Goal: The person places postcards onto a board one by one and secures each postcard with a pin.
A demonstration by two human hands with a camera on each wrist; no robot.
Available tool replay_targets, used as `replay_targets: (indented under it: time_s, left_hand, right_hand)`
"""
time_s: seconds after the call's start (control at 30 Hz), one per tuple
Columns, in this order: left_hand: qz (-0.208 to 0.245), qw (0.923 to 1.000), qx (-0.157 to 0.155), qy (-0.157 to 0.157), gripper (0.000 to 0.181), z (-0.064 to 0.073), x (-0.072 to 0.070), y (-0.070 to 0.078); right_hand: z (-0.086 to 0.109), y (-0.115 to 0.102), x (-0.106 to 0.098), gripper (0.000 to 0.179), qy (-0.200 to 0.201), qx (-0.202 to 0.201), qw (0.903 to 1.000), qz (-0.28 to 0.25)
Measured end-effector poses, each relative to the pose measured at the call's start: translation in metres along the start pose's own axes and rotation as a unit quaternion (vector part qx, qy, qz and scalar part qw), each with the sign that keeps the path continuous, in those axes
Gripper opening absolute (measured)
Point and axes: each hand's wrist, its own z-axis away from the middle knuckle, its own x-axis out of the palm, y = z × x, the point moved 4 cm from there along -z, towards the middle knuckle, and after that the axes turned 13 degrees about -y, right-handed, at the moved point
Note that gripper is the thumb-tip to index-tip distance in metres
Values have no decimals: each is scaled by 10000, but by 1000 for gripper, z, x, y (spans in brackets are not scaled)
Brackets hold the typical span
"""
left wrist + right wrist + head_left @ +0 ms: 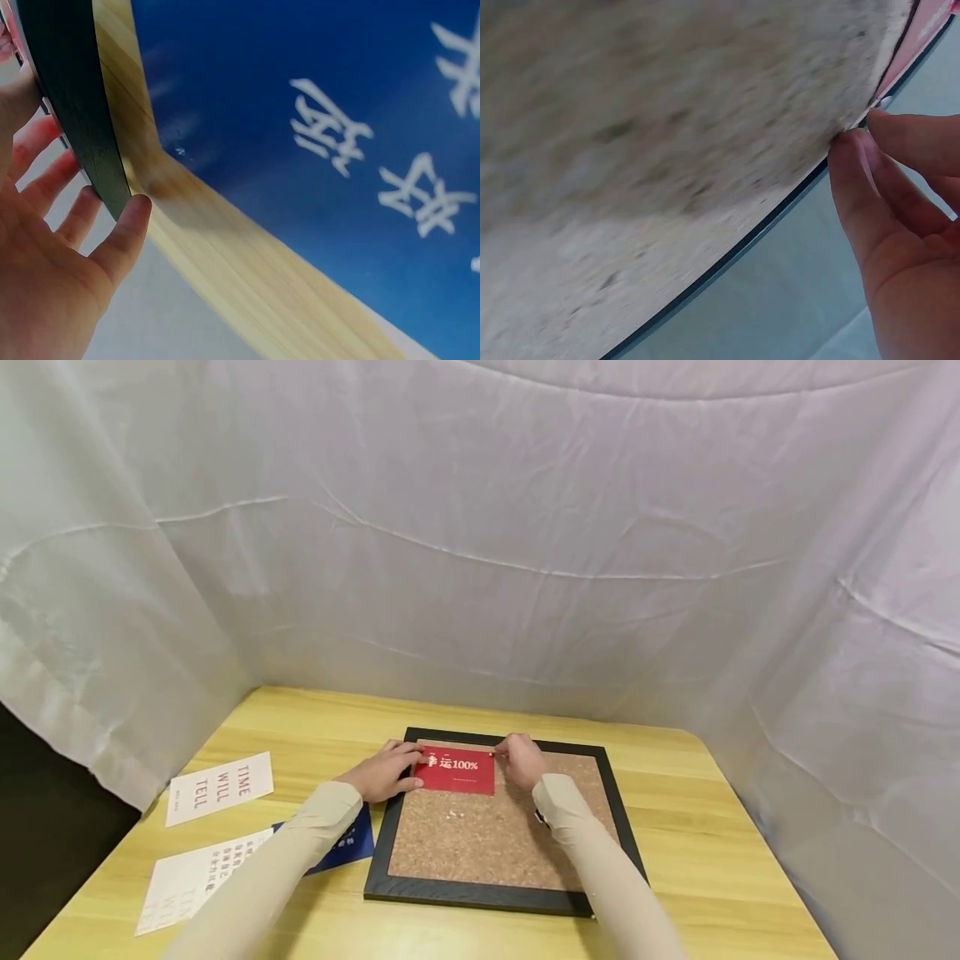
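A red card (pixel 456 781) with white lettering lies on the upper left part of a black-framed cork board (pixel 480 847). My left hand (pixel 385 772) rests over the board's left edge, its fingers extended onto the card's left side. In the left wrist view, the thumb and fingers (pixel 124 236) lie along the black frame (pixel 79 105). At the card's upper right corner, my right hand (pixel 522 762) pinches a small whitish pushpin (pixel 886 101) with thumb and finger. Its tip is hidden.
Several small clear pins (pixel 453 815) lie on the cork. Left of the board are a blue card (pixel 348 846), a white card with red print (pixel 220 787) and another white card (pixel 180 881). Pale curtains (pixel 480 543) enclose the wooden table (pixel 697 835).
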Motion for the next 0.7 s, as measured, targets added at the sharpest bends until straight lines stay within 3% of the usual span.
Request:
replay_targets:
  time_s: [0.37, 0.7]
  left_hand:
    - [-115, 9999, 9, 7, 48, 1, -5, 2]
    - [-27, 10000, -74, -60, 48, 0, 1, 1]
  right_hand:
    - [5, -5, 6, 17, -128, -461, 9944, 944]
    - [6, -6, 10, 15, -151, -317, 9919, 1220]
